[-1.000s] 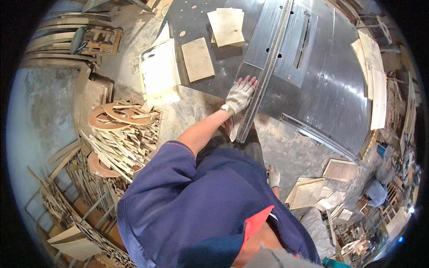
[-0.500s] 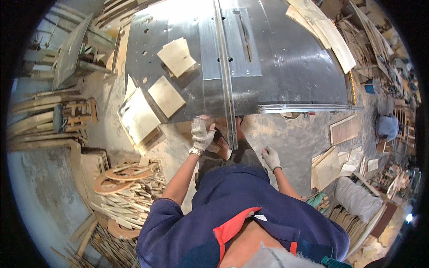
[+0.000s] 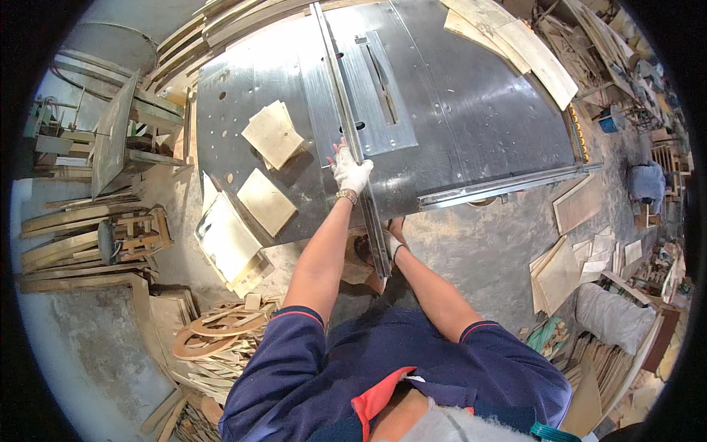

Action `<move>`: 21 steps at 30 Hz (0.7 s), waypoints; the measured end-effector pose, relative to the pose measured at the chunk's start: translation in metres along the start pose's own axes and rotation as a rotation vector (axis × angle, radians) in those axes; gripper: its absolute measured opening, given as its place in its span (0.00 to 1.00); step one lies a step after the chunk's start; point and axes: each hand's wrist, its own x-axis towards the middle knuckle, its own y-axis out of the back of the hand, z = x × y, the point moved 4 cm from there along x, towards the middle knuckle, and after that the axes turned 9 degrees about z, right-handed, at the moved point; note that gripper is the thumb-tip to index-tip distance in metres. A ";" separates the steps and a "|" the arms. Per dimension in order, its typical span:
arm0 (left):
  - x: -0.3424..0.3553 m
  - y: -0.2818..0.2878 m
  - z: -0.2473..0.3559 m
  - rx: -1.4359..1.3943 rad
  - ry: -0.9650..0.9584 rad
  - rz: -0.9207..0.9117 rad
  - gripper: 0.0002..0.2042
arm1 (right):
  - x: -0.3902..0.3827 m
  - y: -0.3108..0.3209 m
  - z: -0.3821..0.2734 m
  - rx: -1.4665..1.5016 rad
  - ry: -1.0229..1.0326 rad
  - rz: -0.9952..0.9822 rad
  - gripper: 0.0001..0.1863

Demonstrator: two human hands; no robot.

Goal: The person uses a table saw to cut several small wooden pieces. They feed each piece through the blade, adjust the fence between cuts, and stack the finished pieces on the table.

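We splay our left hand [image 3: 352, 173], unclenched, on the metal rail [image 3: 338, 92] across the saw table [image 3: 479, 110], cannot tell whether our right hand [image 3: 393, 244] grips its overhanging end, and positioning seems begun but unfinished.

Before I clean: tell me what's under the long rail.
The rail crosses the black table and metal plate; its near end overhangs the floor. Whatever is directly beneath it is covered.

Grey floor [image 3: 471, 254] (patchy, stained) spreads from the near edge of the table [image 3: 493, 103], whose far-left corner shows white glare [image 3: 258, 51].
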 end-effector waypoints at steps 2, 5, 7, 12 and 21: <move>-0.001 -0.005 -0.003 -0.030 0.028 0.028 0.51 | 0.008 0.006 0.003 0.105 -0.065 0.043 0.18; 0.000 -0.008 -0.005 -0.032 0.042 0.014 0.51 | 0.016 0.007 0.005 -0.018 -0.091 -0.051 0.17; 0.000 -0.006 -0.004 -0.030 0.029 0.032 0.51 | 0.017 0.008 0.006 -0.067 -0.100 -0.057 0.17; -0.003 -0.004 0.000 -0.028 0.024 0.017 0.51 | 0.026 0.018 0.019 -0.283 -0.011 0.004 0.16; -0.001 0.000 0.002 -0.016 0.068 -0.011 0.52 | 0.003 0.063 0.019 -1.222 0.692 0.432 0.13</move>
